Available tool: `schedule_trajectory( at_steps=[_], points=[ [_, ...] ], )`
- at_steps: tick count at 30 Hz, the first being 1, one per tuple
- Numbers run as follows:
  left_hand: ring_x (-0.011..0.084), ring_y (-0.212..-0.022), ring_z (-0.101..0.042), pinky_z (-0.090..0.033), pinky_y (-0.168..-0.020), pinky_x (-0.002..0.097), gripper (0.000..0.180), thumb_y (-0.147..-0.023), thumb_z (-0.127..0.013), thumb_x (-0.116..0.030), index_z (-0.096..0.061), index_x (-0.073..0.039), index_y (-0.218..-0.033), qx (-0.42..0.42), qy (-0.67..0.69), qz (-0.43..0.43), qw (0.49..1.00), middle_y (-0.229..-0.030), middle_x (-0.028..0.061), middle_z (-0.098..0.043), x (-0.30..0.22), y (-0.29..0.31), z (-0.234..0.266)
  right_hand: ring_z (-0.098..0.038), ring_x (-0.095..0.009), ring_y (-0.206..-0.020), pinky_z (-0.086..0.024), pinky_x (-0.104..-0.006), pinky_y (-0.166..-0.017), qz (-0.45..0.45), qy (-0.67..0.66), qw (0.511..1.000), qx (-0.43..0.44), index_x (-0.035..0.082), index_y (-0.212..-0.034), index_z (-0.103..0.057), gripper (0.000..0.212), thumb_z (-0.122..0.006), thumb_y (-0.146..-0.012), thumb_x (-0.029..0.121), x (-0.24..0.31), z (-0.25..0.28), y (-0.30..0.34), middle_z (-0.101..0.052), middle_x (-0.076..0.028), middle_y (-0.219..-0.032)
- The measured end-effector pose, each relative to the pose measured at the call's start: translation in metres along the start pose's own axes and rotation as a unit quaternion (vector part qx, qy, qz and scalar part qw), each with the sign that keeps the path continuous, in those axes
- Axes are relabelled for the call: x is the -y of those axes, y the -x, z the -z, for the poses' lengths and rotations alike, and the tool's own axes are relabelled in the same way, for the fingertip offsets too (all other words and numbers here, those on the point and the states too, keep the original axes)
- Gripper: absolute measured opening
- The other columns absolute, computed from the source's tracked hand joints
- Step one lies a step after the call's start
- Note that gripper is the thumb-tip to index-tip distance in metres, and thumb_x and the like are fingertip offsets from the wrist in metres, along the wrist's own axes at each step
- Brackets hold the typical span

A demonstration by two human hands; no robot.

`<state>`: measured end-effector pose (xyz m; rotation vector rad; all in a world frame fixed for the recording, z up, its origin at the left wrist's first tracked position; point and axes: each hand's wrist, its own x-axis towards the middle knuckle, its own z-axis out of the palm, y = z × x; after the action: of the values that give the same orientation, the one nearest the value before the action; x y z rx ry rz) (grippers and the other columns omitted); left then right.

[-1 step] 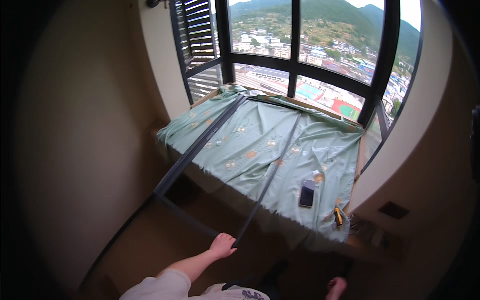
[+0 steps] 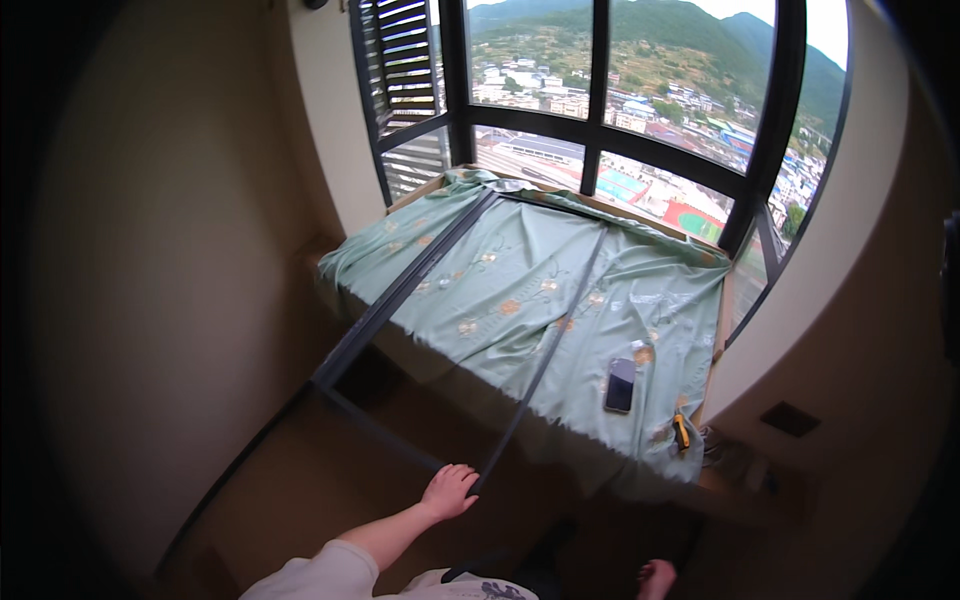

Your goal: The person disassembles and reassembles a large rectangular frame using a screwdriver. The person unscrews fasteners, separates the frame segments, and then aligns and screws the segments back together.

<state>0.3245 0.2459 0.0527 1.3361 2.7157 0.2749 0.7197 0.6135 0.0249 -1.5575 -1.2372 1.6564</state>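
My left hand [image 2: 452, 490] is closed round the near right corner of a long dark window screen frame [image 2: 408, 286]. The frame slopes from the bay window ledge down toward me, its far part lying on a pale green flowered cloth [image 2: 480, 290]. Low at the picture's bottom edge, my right hand [image 2: 657, 578] hangs apart from the frame with its fingers curled. Shadow hides whether anything is in it. On the cloth to the right lie a dark phone [image 2: 619, 386] and a yellow-handled tool [image 2: 681, 432], probably a utility knife.
Dark-framed windows [image 2: 650, 150] stand behind the ledge, with a louvred panel [image 2: 405, 70] at the left. Bare walls [image 2: 180, 250] rise on both sides. Small items in shadow [image 2: 745, 462] sit by the ledge's right end. Brown floor [image 2: 270, 470] shows under the frame.
The view has shifted slightly. My right hand has moved a little to the left; my left hand keeps its hold on the frame's corner.
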Motion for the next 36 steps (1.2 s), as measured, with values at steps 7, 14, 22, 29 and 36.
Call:
schedule_trajectory(
  at_steps=[7, 14, 22, 29, 36],
  points=[
    [0.0309, -0.125, -0.054, -0.045, -0.104, 0.0447, 0.045, -0.085, -0.07, -0.034, -0.063, -0.009, -0.122, -0.009, 0.159, 0.183, 0.97, -0.128, 0.0135, -0.06, 0.047, 0.198, 0.003, -0.067, -0.018, -0.072, -0.055, -0.0285, -0.061, -0.184, 0.078, 0.94, 0.277, 0.004, -0.099, -0.064, 0.015, -0.056, -0.096, 0.017, -0.116, -0.149, 0.116, -0.069, -0.01, -0.085],
    [0.0371, -0.116, -0.055, -0.045, -0.101, 0.0458, 0.047, -0.083, -0.074, -0.032, -0.06, -0.006, -0.119, -0.083, 0.197, 0.452, 0.866, -0.121, 0.0195, -0.06, 0.257, 0.302, -0.044, -0.068, -0.016, -0.079, -0.056, -0.029, -0.066, -0.113, 0.111, 0.924, 0.349, 0.005, -0.106, -0.064, 0.019, -0.059, -0.098, 0.022, -0.044, -0.279, 0.121, -0.07, -0.009, -0.095],
    [0.0355, -0.119, -0.053, -0.043, -0.103, 0.0446, 0.046, -0.086, -0.072, -0.023, -0.055, -0.006, -0.126, -0.219, 0.158, 0.392, 0.879, -0.125, 0.0161, -0.059, 0.405, 0.085, 0.085, -0.065, -0.015, -0.09, -0.054, -0.028, -0.072, -0.095, 0.075, 0.952, 0.28, 0.004, -0.121, -0.06, 0.033, -0.064, -0.097, 0.027, -0.009, -0.403, 0.054, -0.066, -0.007, -0.107],
    [0.0393, -0.125, -0.053, -0.044, -0.104, 0.045, 0.075, -0.085, -0.069, -0.052, -0.049, -0.002, -0.137, -0.029, 0.128, 0.436, 0.89, -0.134, 0.023, -0.056, 0.492, -0.059, 0.084, -0.066, -0.018, -0.067, -0.054, -0.0309, -0.06, -0.091, 0.006, 0.969, 0.228, 0.004, -0.098, -0.06, 0.015, -0.061, -0.098, 0.019, 0.012, -0.508, 0.01, -0.067, -0.009, -0.08],
    [0.0227, -0.098, -0.069, -0.055, -0.086, 0.0369, 0.046, -0.086, -0.077, -0.036, -0.067, -0.001, -0.114, 0.096, 0.452, 0.425, 0.778, -0.106, 0.0122, -0.072, 0.534, -0.17, 0.081, -0.052, -0.014, -0.047, -0.042, -0.0291, -0.043, -0.116, 0.06, 0.986, 0.101, 0.006, -0.081, -0.059, 0.028, -0.061, -0.098, 0.029, 0.023, -0.536, -0.003, -0.058, -0.003, -0.061]
  ],
)
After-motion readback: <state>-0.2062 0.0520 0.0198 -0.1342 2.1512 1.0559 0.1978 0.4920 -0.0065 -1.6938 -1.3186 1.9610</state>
